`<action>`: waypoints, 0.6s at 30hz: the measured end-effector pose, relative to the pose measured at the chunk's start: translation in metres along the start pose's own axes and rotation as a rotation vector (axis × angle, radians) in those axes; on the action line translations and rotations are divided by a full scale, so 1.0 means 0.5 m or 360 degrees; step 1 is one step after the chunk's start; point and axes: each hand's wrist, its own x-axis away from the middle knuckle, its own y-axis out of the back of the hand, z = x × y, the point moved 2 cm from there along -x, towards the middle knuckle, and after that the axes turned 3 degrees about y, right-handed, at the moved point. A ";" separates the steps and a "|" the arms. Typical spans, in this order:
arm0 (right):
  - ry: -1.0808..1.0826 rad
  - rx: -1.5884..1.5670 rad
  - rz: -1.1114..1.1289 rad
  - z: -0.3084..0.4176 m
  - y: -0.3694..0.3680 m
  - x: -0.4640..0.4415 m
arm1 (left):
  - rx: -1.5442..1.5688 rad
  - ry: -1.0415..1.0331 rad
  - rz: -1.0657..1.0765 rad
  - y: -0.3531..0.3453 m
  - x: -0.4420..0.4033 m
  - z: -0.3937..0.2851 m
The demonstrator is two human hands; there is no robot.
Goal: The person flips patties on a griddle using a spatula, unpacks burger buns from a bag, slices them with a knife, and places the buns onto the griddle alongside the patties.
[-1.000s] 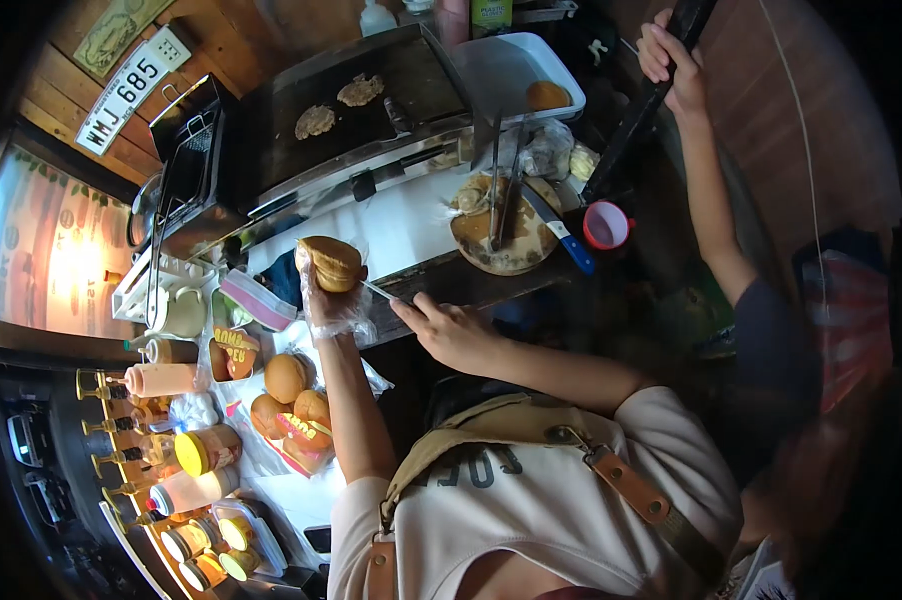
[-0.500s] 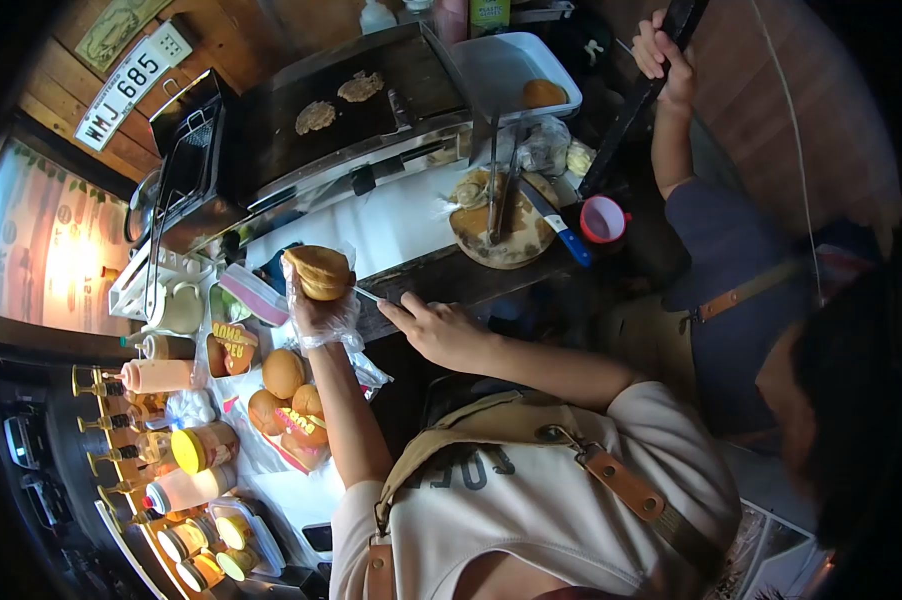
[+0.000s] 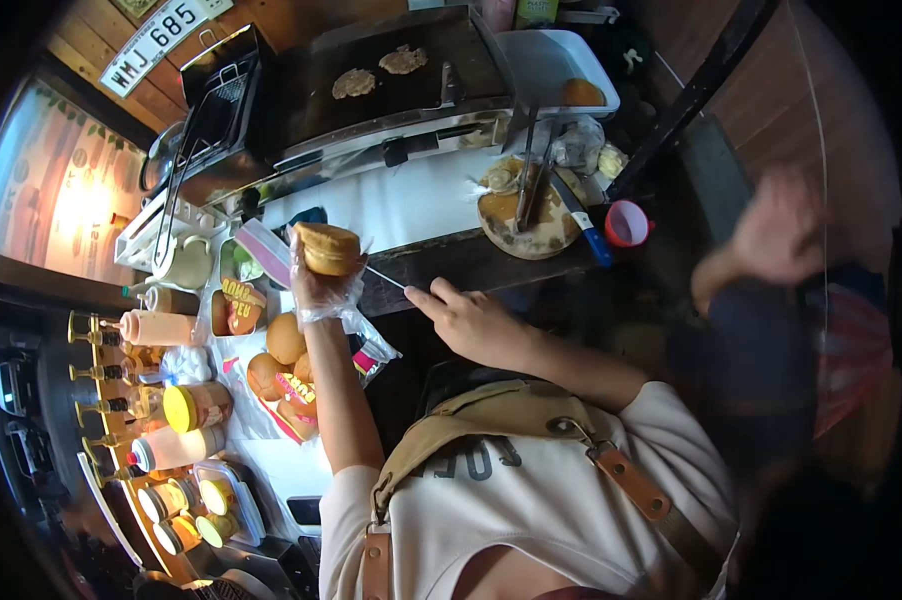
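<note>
In a clear plastic glove, my left hand (image 3: 316, 290) holds a browned bun (image 3: 328, 249) upright above the counter's front edge. My right hand (image 3: 464, 317) is closed on a thin metal blade (image 3: 386, 278), whose far end reaches toward the bun's right side. The blade's handle is hidden in my fingers. More buns (image 3: 285, 339) in printed plastic packaging lie left of my forearm. Two patties (image 3: 354, 83) rest apart on the dark griddle (image 3: 311, 122) beyond my hands.
A round wooden board (image 3: 548, 235) bears tongs (image 3: 529, 190); a blue-handled knife (image 3: 593, 240) lies at its right edge. Beside it stands a pink cup (image 3: 627, 223). Sauce bottles (image 3: 159, 328) and jars line the left. A co-worker's blurred hand (image 3: 779, 228) is at the right.
The view has shifted, so the griddle and board appear farther right. The co-worker's hand has let go of the dark post and come down. The bun and blade stay in my hands, slightly farther apart.
</note>
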 end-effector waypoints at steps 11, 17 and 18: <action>0.0078 -0.0228 0.0117 0.005 0.069 0.034 | 0.0115 -0.0303 0.0015 0.098 -0.044 -0.058; 0.0070 -0.0869 0.0340 -0.061 0.147 0.090 | 0.0116 -0.0474 -0.0155 0.147 0.019 -0.128; 0.0070 -0.0925 0.0286 -0.067 0.156 0.094 | 0.0170 -0.0473 -0.0149 0.158 0.021 -0.134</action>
